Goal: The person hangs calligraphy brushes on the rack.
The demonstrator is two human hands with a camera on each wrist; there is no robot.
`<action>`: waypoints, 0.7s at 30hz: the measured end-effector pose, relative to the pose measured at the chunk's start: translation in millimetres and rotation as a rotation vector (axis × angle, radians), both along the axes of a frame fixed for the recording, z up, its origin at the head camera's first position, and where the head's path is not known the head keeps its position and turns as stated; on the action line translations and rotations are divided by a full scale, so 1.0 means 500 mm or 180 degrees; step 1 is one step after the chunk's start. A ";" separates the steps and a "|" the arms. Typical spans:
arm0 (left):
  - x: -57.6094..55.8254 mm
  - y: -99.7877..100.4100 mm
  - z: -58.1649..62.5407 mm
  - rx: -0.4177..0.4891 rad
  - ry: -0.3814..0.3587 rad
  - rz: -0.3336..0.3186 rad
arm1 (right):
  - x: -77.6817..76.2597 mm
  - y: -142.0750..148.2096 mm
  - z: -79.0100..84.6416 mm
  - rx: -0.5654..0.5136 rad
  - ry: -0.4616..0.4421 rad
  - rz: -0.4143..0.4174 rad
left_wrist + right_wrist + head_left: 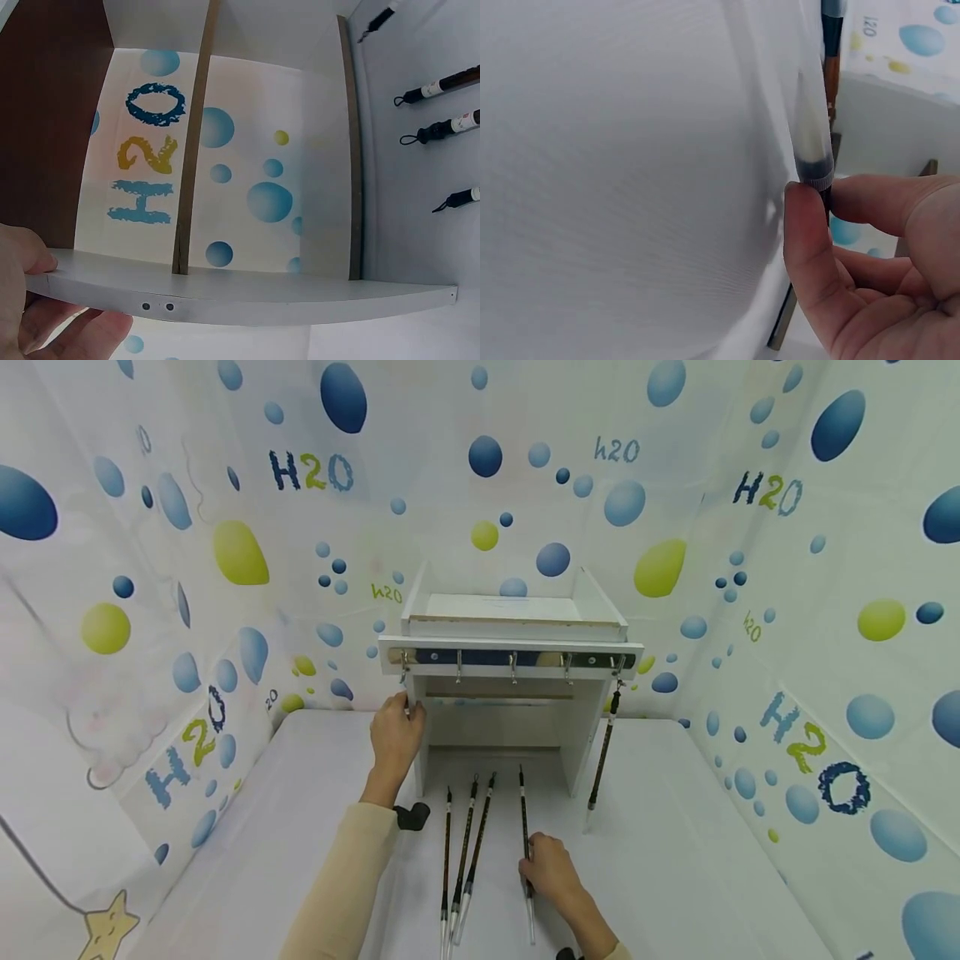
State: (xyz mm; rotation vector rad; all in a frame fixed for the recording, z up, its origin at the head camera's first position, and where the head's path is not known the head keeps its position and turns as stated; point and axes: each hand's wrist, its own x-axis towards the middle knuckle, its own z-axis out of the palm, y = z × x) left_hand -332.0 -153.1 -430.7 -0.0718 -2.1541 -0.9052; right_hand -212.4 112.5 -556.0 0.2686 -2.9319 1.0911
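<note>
My right hand pinches a calligraphy brush between thumb and fingers, low on its dark handle; the right wrist view shows the grip just by the clear cap over the bristles. The brush's loop end points toward a white wooden shelf. With my left hand I grip the front edge of the shelf's left side panel, thumb inside and fingers outside. Another calligraphy brush hangs from the rightmost hook, cap downward.
Three more capped calligraphy brushes, including the leftmost brush, lie side by side on the white table. Several metal hooks, such as the middle hook, line the shelf's front rail. Walls of bubble-printed cloth stand behind and at both sides.
</note>
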 end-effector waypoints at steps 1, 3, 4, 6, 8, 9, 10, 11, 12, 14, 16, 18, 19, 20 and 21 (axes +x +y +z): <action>0.000 0.000 0.001 0.0002 0.0003 -0.0001 | 0.001 0.000 0.003 0.0017 0.0028 -0.0013; 0.002 0.001 0.004 0.0008 0.0005 -0.0002 | 0.002 -0.001 0.009 0.0049 0.0085 -0.0045; 0.002 0.001 0.005 0.0007 0.0000 -0.0003 | 0.004 -0.001 0.013 0.0059 0.0114 -0.0060; 0.003 0.001 0.006 0.0010 -0.0010 -0.0007 | 0.008 -0.002 0.020 0.0061 0.0172 -0.0077; 0.003 0.001 0.006 0.0008 -0.0026 0.0001 | 0.010 -0.002 0.026 0.0036 0.0234 -0.0089; 0.003 0.001 0.006 0.0005 -0.0034 0.0006 | 0.012 -0.003 0.029 0.0011 0.0255 -0.0094; 0.002 0.001 0.006 0.0004 -0.0036 0.0010 | 0.013 -0.003 0.032 -0.0008 0.0279 -0.0098; 0.003 0.001 0.006 0.0007 -0.0034 0.0012 | 0.014 -0.003 0.035 -0.0030 0.0296 -0.0112; 0.002 0.001 0.005 0.0009 -0.0037 0.0018 | 0.015 -0.003 0.038 -0.0046 0.0329 -0.0129; 0.003 0.000 0.005 0.0015 -0.0047 0.0024 | 0.016 -0.004 0.043 -0.0070 0.0385 -0.0173; 0.002 0.000 0.004 0.0012 -0.0052 0.0025 | 0.018 -0.005 0.048 -0.0094 0.0421 -0.0237; 0.002 0.000 0.003 0.0007 -0.0052 0.0021 | 0.020 -0.005 0.052 -0.0097 0.0482 -0.0293; 0.002 0.000 0.003 0.0002 -0.0046 0.0019 | 0.020 -0.005 0.054 -0.0114 0.0484 -0.0321; 0.002 0.000 0.004 -0.0004 -0.0035 0.0015 | 0.021 -0.005 0.057 -0.0134 0.0484 -0.0350; 0.002 0.000 0.004 -0.0008 -0.0025 0.0014 | 0.022 -0.006 0.059 -0.0153 0.0487 -0.0372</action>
